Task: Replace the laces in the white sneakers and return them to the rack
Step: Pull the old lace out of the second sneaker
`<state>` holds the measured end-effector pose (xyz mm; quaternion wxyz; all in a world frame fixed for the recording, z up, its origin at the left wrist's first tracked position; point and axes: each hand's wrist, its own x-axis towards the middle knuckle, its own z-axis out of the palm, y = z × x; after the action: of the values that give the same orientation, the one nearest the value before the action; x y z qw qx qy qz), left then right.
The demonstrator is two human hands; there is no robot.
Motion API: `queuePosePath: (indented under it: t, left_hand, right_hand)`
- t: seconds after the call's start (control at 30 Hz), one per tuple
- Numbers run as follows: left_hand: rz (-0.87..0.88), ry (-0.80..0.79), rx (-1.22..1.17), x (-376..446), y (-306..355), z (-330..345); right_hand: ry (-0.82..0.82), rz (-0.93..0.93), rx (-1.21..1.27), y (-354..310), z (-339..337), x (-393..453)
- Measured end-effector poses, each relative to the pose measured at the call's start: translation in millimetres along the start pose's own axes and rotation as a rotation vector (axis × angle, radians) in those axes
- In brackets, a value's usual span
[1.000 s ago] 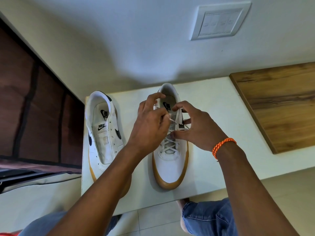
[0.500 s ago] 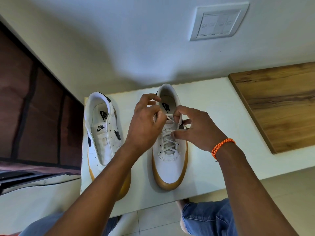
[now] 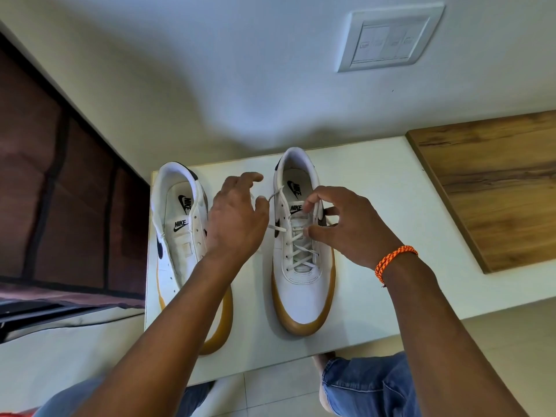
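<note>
Two white sneakers with gum soles stand toe-toward-me on a white table [image 3: 376, 188]. The left sneaker [image 3: 180, 245] has bare eyelets. The right sneaker [image 3: 302, 293] carries a white lace [image 3: 301, 254] crossed through its lower eyelets. My left hand [image 3: 237, 221] hovers between the shoes and pinches the lace end, drawn out to the left of the tongue. My right hand [image 3: 349, 227], with an orange wristband, grips the right sneaker's upper eyelet edge between its curled forefinger and thumb.
A wooden board [image 3: 496, 188] lies on the table to the right. A wall switch plate [image 3: 388, 40] is on the wall behind. A dark brown panel [image 3: 60, 191] flanks the table on the left. My knees in blue jeans [image 3: 370, 386] are at the table's near edge.
My left hand has moved left, off the right sneaker's tongue, pulling the lace end out sideways. My right hand stays at the upper eyelets.
</note>
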<state>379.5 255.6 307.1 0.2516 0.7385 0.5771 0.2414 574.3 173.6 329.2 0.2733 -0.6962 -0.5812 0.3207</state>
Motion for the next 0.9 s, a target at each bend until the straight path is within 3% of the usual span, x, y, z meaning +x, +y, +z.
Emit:
queuePosePath:
  t: [0.37, 0.6, 0.9]
  left_hand:
    - [0.051, -0.238, 0.045, -3.0, 6.9, -11.3]
    - [0.027, -0.367, -0.064, -1.3, 14.2, -16.4]
    - [0.031, -0.411, -0.112, 2.7, 6.1, -16.5]
  right_hand:
    - [0.073, -0.044, -0.103, -2.5, 2.4, 2.8]
    - [0.096, 0.007, -0.062, -4.1, 2.3, 1.7]
    - [0.132, -0.014, -0.064, -2.2, 1.5, 1.9]
